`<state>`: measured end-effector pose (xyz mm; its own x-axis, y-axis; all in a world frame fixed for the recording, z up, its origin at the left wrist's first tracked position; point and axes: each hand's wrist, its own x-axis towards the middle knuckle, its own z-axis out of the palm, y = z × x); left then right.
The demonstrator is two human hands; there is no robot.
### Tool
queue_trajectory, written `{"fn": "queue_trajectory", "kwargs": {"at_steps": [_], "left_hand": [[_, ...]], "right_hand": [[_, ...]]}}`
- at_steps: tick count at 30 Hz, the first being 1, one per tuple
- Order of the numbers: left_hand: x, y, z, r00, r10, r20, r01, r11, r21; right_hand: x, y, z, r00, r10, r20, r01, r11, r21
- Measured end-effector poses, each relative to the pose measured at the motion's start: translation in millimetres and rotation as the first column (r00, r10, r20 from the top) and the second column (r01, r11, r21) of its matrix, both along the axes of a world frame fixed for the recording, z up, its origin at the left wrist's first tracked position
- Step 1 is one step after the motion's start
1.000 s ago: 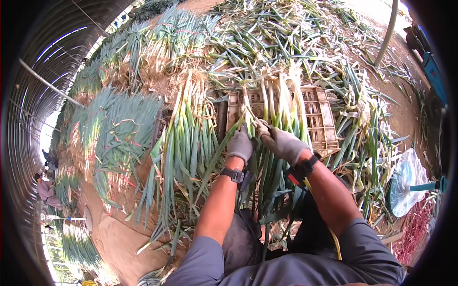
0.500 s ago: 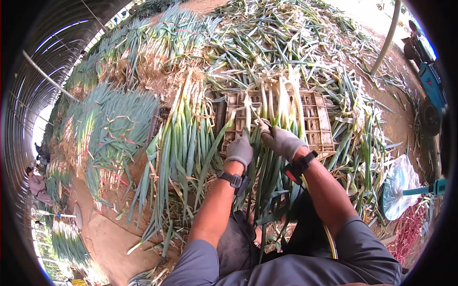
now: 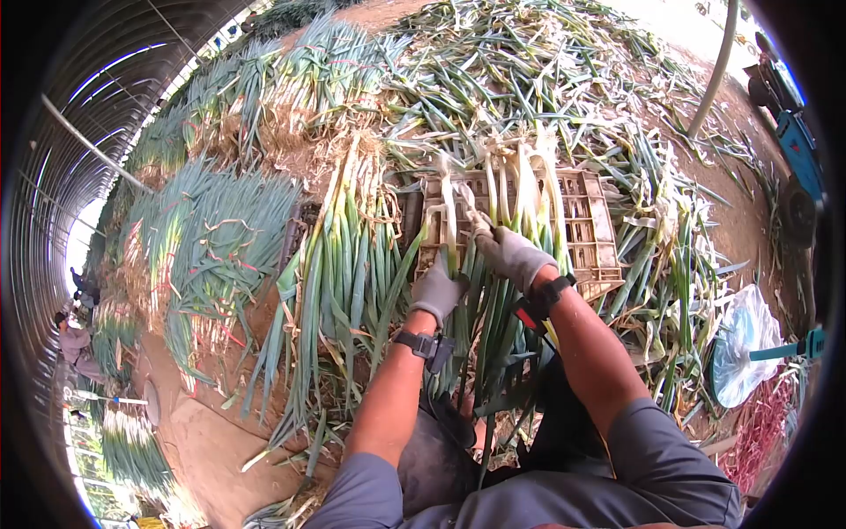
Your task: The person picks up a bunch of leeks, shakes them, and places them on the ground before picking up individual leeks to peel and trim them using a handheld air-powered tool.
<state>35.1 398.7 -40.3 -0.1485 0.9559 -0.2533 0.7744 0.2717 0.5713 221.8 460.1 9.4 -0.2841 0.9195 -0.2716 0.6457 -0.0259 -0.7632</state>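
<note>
My left hand (image 3: 438, 289), in a grey glove, is closed round the lower part of a green onion (image 3: 449, 212) whose white stalk and roots point up. Just to its right, my right hand (image 3: 514, 256), also gloved, pinches a pale strip of leaf (image 3: 471, 212) beside that stalk. Beneath both hands lies an upturned plastic crate (image 3: 589, 220). More green onions (image 3: 526, 189) rest on the crate, roots away from me, their leaves hanging toward my lap. To the left lies a separate pile of green onions (image 3: 339, 229).
Tied bundles of green onions (image 3: 229, 220) fill the left side. Loose leaves (image 3: 529, 70) cover the ground ahead and right. A clear plastic bag (image 3: 745, 339) and red ties (image 3: 760, 432) lie at the right. A person (image 3: 72, 339) is at the far left.
The stalk in my left hand now stands straighter, its roots higher. My right hand has shifted slightly left and down, and a pale leaf strip shows at its fingers.
</note>
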Motion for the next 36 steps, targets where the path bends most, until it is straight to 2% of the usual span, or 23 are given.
{"fn": "queue_trajectory", "kwargs": {"at_steps": [3,4,6,7,8,9,11,12,13,14,15,17,19,21,23,25,26,29,30,31,32,34,36], "left_hand": [[-2.3,7.6,-1.5,0.993,0.043,0.110,-0.055,0.993,0.107],[2.0,10.4,10.6,0.994,0.058,0.096,-0.072,0.987,0.145],[10.4,22.7,34.5,0.993,0.066,0.096,-0.087,0.971,0.224],[13.0,31.1,40.3,0.992,0.074,0.099,-0.098,0.960,0.263],[15.6,38.9,42.9,0.987,0.032,0.159,-0.091,0.921,0.379],[23.2,51.4,39.7,0.990,0.033,0.135,-0.101,0.843,0.528],[42.0,53.2,76.9,0.951,-0.077,0.301,-0.094,0.852,0.515],[52.2,54.4,91.4,0.966,-0.085,0.245,-0.042,0.882,0.469],[63.7,56.9,98.6,0.977,-0.099,0.191,0.010,0.907,0.420],[72.9,66.9,80.5,0.987,-0.125,0.104,0.052,0.848,0.527],[82.1,73.6,64.6,0.982,-0.145,0.122,0.049,0.815,0.577],[96.1,79.3,56.3,0.986,-0.115,0.124,0.058,0.919,0.389],[99.8,91.1,27.0,0.986,-0.136,0.092,0.105,0.955,0.278],[101.4,94.5,2.4,0.984,-0.167,0.060,0.151,0.965,0.212],[104.7,91.7,-15.6,0.985,-0.160,-0.065,0.171,0.957,0.233],[102.8,84.3,4.3,0.960,-0.248,-0.128,0.272,0.935,0.229],[103.0,76.0,33.7,0.939,-0.328,-0.108,0.340,0.933,0.123],[86.6,79.9,17.1,0.958,-0.286,0.034,0.278,0.948,0.158],[75.8,77.9,24.7,0.967,-0.239,0.089,0.223,0.961,0.164],[62.1,75.4,29.6,0.969,-0.177,0.173,0.155,0.979,0.134],[49.8,78.3,24.6,0.991,-0.090,-0.095,0.109,0.972,0.209],[26.9,79.3,23.4,0.947,0.146,-0.286,-0.095,0.978,0.184],[-1.1,89.7,-18.4,0.884,0.219,-0.413,-0.161,0.972,0.169]], "right_hand": [[19.3,7.8,-21.0,0.997,-0.004,-0.079,-0.001,0.998,-0.057],[22.5,-10.5,23.6,0.988,-0.064,-0.143,0.022,0.961,-0.275],[38.5,-14.2,30.5,0.966,0.001,-0.257,-0.091,0.937,-0.337],[48.9,-14.7,29.7,0.950,0.032,-0.311,-0.150,0.920,-0.363],[57.1,-16.2,17.9,0.921,0.135,-0.366,-0.227,0.949,-0.219],[66.4,-13.5,15.6,0.910,0.041,-0.413,-0.174,0.941,-0.291],[78.9,-6.1,15.4,0.862,-0.153,-0.484,-0.085,0.897,-0.434],[79.9,-4.7,16.5,0.802,-0.366,-0.472,0.137,0.882,-0.451],[85.7,-1.8,10.9,0.613,-0.486,-0.623,0.200,0.858,-0.473],[97.5,0.7,10.2,0.564,-0.508,-0.651,0.212,0.851,-0.481],[110.7,2.0,10.3,0.510,-0.530,-0.677,0.226,0.842,-0.489],[128.2,4.7,-3.8,0.478,-0.489,-0.730,0.254,0.872,-0.419],[118.3,-12.9,35.8,0.582,-0.466,-0.666,0.258,0.883,-0.393],[123.2,-20.9,38.9,0.738,-0.357,-0.573,0.134,0.909,-0.394],[128.2,-20.7,30.1,0.772,-0.178,-0.610,-0.029,0.949,-0.314],[123.8,-16.6,33.5,0.845,-0.046,-0.532,-0.130,0.949,-0.287],[120.3,-14.5,27.2,0.823,-0.098,-0.559,-0.135,0.923,-0.361],[106.5,-8.7,26.7,0.827,-0.254,-0.502,-0.024,0.875,-0.483],[108.2,-2.3,13.7,0.901,-0.166,-0.402,-0.007,0.918,-0.396],[106.2,-0.3,8.2,0.925,-0.185,-0.333,0.035,0.913,-0.407],[104.3,1.3,2.7,0.943,-0.202,-0.264,0.077,0.905,-0.418],[92.6,-2.4,20.5,0.965,-0.178,-0.190,0.090,0.914,-0.394],[87.1,-4.5,28.2,0.972,-0.164,-0.170,0.082,0.910,-0.407]]}}
